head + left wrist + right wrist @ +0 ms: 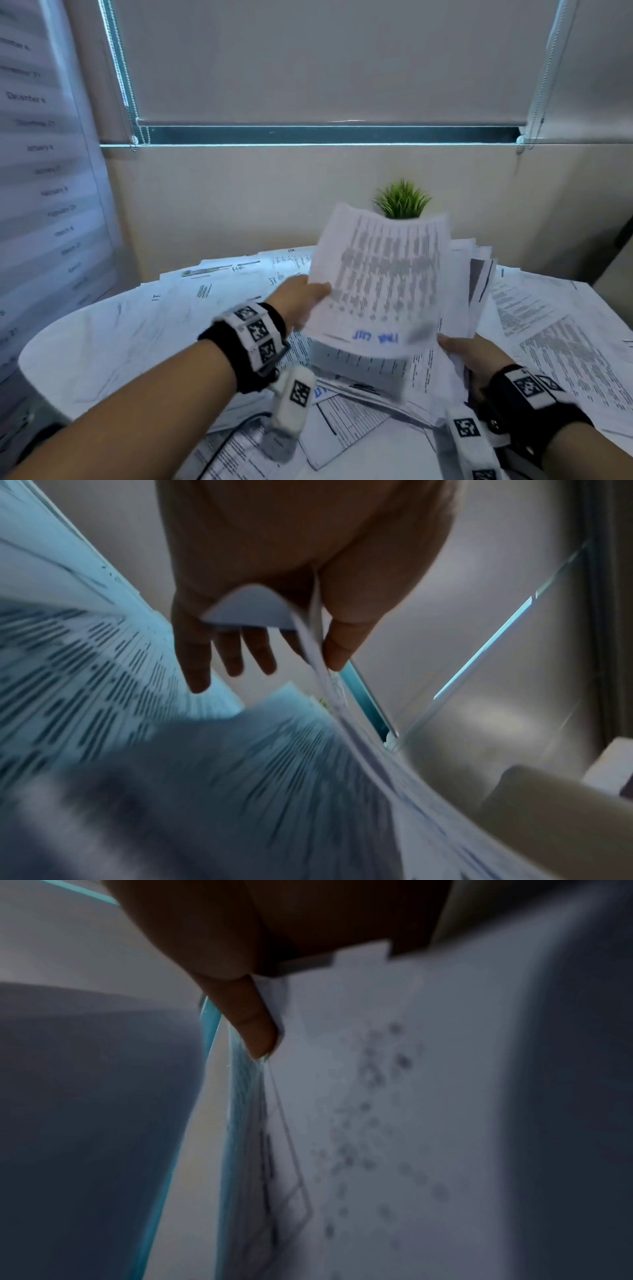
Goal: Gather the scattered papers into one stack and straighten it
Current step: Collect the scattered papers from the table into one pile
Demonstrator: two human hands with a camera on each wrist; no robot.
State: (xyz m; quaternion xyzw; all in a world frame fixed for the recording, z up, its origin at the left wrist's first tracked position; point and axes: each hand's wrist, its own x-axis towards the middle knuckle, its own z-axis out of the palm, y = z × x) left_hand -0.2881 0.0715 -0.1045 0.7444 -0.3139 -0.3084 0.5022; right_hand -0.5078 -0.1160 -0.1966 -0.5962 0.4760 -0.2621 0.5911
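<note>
A thick bundle of printed sheets (387,284) is held up above the table in the head view, its top bowed back and blurred. My left hand (303,298) pinches the bundle's left edge, thumb on the front. In the left wrist view the thumb (339,645) presses the sheets (318,642) while the fingers (195,656) spread behind them. My right hand (469,353) grips the bundle's lower right corner; the right wrist view shows its thumb (253,1020) pressed on the paper (394,1096). More papers (342,428) lie scattered beneath on the round white table (72,356).
A small green potted plant (401,200) stands behind the held bundle by the wall. Loose sheets (555,329) cover the table's right side and back. A printed chart (41,164) hangs at left. A dark cable (222,445) runs over the papers near me.
</note>
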